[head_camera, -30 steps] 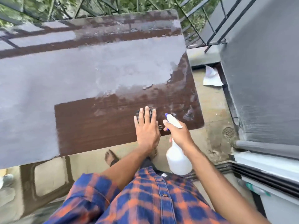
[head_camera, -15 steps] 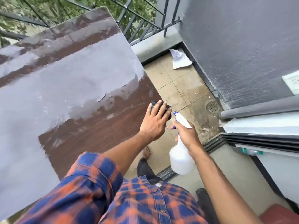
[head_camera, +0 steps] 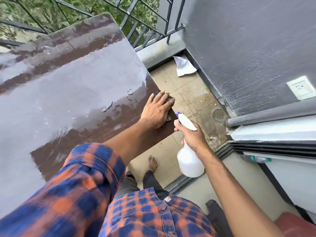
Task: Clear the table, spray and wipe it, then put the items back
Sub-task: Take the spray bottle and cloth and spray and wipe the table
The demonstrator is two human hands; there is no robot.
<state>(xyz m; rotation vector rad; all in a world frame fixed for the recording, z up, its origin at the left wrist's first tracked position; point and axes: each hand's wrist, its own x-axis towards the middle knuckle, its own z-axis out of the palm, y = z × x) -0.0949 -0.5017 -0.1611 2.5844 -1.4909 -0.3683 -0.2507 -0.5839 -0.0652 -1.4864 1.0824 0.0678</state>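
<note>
Plaid sleeve (head_camera: 82, 177) closest to camera, bare foot (head_camera: 152, 164) on the tile floor (head_camera: 191, 100) below it. Right hand (head_camera: 193, 137) has its fingers wrapped round the neck of the white spray bottle (head_camera: 189, 161), index near the trigger. The bottle hangs off the table, over the floor, nozzle pointing up-left toward the tabletop.

Left hand (head_camera: 157, 113) lies flat, fingers spread and fairly straight, pressing a dark cloth (head_camera: 170, 100) onto the table (head_camera: 77, 93) right at its right-hand edge. Part of the cloth pokes past the fingertips at the lip.

Step in hand looks like the wipe. Tabletop carries no items and a big wet sheet covers the middle and far side, with beads near the hand. To do it well: keep the palm flat with even pressure, pull long overlapping strokes from the edge back across the wet area, and don't let the cloth slide off the lip. Keep the bottle held clear so it doesn't drip or knock the edge.

Room: a narrow strip of floor lies between the table edge and the grey wall (head_camera: 248, 40), with a drain (head_camera: 218, 115) and a loose paper (head_camera: 184, 67) lying in it. Far end of the table sits close to the railing (head_camera: 145, 19), so little room for reaching round there.
</note>
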